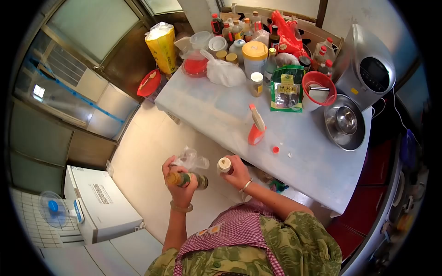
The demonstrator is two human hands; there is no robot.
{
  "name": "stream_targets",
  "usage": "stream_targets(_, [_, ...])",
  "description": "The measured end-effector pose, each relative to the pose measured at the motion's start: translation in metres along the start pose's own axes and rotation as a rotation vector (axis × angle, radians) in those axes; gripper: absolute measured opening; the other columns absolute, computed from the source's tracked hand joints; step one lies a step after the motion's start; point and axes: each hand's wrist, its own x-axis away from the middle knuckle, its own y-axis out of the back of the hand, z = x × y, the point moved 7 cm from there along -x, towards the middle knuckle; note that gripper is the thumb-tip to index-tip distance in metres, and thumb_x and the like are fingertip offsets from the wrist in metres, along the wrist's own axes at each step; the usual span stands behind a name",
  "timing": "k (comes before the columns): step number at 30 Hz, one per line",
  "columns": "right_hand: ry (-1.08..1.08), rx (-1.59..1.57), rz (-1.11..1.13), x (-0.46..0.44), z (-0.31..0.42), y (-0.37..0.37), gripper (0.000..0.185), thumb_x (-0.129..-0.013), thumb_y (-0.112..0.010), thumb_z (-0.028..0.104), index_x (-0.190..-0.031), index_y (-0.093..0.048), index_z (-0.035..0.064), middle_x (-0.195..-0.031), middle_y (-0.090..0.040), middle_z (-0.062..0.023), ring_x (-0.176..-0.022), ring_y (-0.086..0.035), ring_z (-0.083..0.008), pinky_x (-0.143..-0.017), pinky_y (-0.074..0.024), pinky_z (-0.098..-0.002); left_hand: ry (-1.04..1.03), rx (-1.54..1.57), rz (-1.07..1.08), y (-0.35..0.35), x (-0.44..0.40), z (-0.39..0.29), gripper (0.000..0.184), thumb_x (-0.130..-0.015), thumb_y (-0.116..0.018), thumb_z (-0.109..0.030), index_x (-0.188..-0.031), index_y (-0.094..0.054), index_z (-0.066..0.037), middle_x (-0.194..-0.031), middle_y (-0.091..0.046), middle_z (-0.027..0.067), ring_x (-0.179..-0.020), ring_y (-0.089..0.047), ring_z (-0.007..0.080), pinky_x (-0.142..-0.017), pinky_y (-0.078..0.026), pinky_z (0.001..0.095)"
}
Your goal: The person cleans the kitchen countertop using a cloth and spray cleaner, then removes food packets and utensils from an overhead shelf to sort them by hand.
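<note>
My left hand [182, 195] is wrapped round a dark glass bottle [201, 181] with a yellowish cap and a green label, tilted onto its side. A clear, crumpled-looking plastic item [191, 159] is at the same fingers; its kind is unclear. In my right hand [239, 173] is a small bottle [224, 164] with a pale top facing up, its body mostly hidden. Both hands are in front of the table [221, 120], above the floor. Nearest on the tabletop are an orange-red item with a pale strip [256, 131] and a small red cap [276, 149].
Sauce bottles [237, 30], a yellow-lidded tub [254, 57], a green food packet [286, 89], a red basket [319, 91] and steel bowls [345, 122] crowd the table. A silver appliance [368, 69] stands at right. A white box [101, 200] and small fan [55, 208] are at left.
</note>
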Motion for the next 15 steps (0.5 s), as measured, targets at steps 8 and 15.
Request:
stream_targets(8, [0.012, 0.029, -0.149, -0.073, 0.003, -0.006, 0.046, -0.07, -0.071, 0.007, -0.112, -0.055, 0.0068, -0.1, -0.054, -0.011, -0.08, -0.059, -0.022, -0.066, -0.0507, -0.0308, -0.093, 0.182, 0.039, -0.034, -0.117, 0.028, 0.051, -0.065, -0.066, -0.002, -0.112, -0.046, -0.001, -0.091, -0.05, 0.003, -0.084, -0.05, 0.0152, -0.088, -0.041, 0.032])
stream_targets(15, [-0.143, 0.134, -0.431, -0.135, -0.026, -0.004, 0.046, -0.071, -0.072, 0.008, -0.113, -0.054, 0.0063, -0.099, -0.055, -0.0102, -0.077, -0.06, -0.021, -0.066, -0.0507, -0.0312, -0.139, 0.361, 0.217, -0.092, -0.223, 0.09, 0.059, -0.065, -0.068, -0.001, -0.119, -0.043, -0.002, -0.087, -0.051, 0.0022, -0.08, -0.051, 0.0138, -0.083, -0.042, 0.0286])
